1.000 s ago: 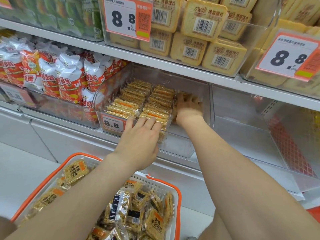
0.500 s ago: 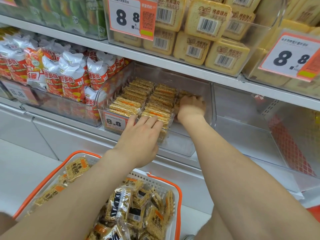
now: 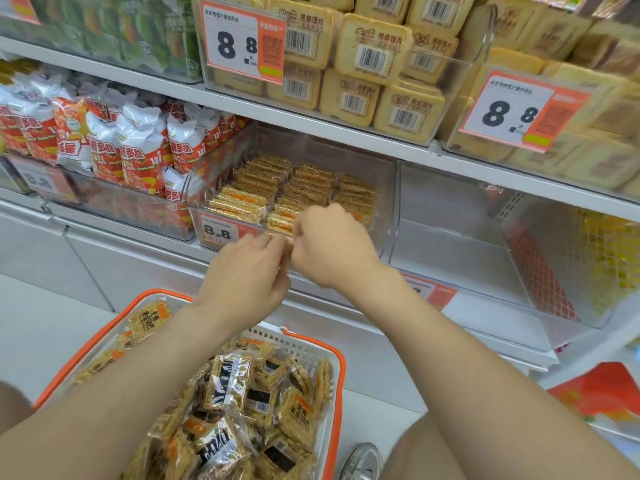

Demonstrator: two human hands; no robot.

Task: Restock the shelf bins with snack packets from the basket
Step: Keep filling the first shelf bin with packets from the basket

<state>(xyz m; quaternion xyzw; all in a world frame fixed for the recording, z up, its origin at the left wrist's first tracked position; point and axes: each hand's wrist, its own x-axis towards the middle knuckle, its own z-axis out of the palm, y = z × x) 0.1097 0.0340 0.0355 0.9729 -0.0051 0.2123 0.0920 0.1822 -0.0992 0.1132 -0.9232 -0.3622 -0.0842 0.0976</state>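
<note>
A clear shelf bin [image 3: 388, 188] on the lower shelf holds rows of yellow-and-orange snack packets [image 3: 263, 188]. My left hand [image 3: 246, 271] and my right hand [image 3: 329, 244] meet at the bin's front edge. A few packets [image 3: 284, 239] show between their fingertips; the left hand holds them and the right hand's curled fingers pinch at them. The image is blurred there. Below, a white basket with an orange rim [image 3: 341, 368] holds several more snack packets [image 3: 242, 393], partly hidden by my left forearm.
An empty clear bin [image 3: 450, 237] stands right of the filled one. Red-and-white snack bags [image 3: 138, 150] fill the bin to the left. Toast packs [image 3: 370, 53] sit on the shelf above. My shoe [image 3: 363, 459] is beside the basket.
My right hand has drawn back from deep in the bin to the front edge, where it now meets my left hand. The left hand has stayed at the front edge.
</note>
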